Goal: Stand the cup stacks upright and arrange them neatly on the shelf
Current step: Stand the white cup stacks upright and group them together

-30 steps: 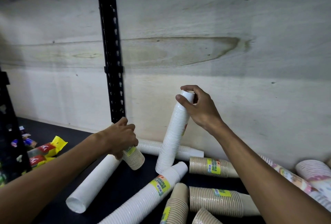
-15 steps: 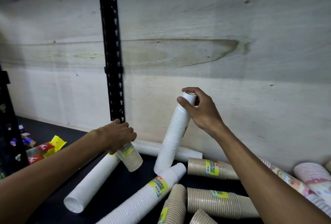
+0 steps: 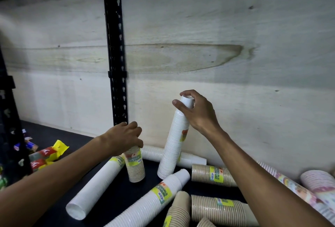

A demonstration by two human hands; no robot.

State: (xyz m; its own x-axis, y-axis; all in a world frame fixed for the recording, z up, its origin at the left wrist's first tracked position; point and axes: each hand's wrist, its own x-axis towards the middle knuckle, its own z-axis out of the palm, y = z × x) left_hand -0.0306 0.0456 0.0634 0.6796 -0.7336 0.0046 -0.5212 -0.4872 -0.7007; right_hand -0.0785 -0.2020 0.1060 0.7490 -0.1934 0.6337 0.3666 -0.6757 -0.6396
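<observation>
My right hand (image 3: 196, 112) grips the top of a tall white cup stack (image 3: 172, 147), which stands on the black shelf (image 3: 116, 187) leaning slightly right. My left hand (image 3: 125, 137) grips the top of a short brown cup stack (image 3: 136, 167) with a yellow-green label, now nearly upright. Other stacks lie flat: a white one (image 3: 96, 188) at front left, a labelled white one (image 3: 150, 201) in the middle, another white one (image 3: 188, 158) against the wall, and brown ones (image 3: 212, 175) (image 3: 217, 210) to the right.
A black slotted upright post (image 3: 116, 63) rises just behind my left hand. The plywood back wall (image 3: 217, 63) closes the shelf. Red and yellow packets (image 3: 47, 154) lie at far left. Patterned cup stacks (image 3: 315, 185) lie at far right.
My left hand has tipped the short brown stack from a slant to nearly upright. My right hand has swung the tall white stack closer to vertical.
</observation>
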